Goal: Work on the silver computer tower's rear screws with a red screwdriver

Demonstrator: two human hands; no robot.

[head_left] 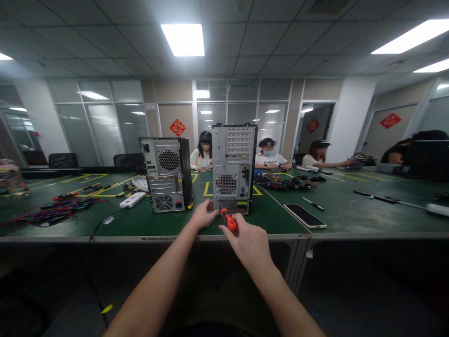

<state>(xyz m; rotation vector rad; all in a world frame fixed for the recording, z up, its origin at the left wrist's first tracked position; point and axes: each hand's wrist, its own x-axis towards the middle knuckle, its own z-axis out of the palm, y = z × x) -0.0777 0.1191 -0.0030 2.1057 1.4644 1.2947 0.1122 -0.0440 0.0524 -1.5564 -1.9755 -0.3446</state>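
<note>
A tall grey computer case [234, 161] stands upright on the green table, its rear panel facing me. My right hand [249, 236] is wrapped round the red handle of a screwdriver [230, 222], whose shaft points up and left to the lower left part of that panel. At the case's lower left corner is my left hand [204, 214], its thumb reaching toward the screwdriver's front end; its fingertips are partly hidden, and I cannot tell whether they grip anything. Left of it stands a shorter black-sided computer case [164, 175], also rear side toward me.
On the green table [122, 227], a cable pile [52, 211] and white power strip [132, 200] lie left. A phone [304, 216], a thin tool [313, 203] and black cables [291, 181] lie right. Several people sit across the table. The table's front edge runs below my hands.
</note>
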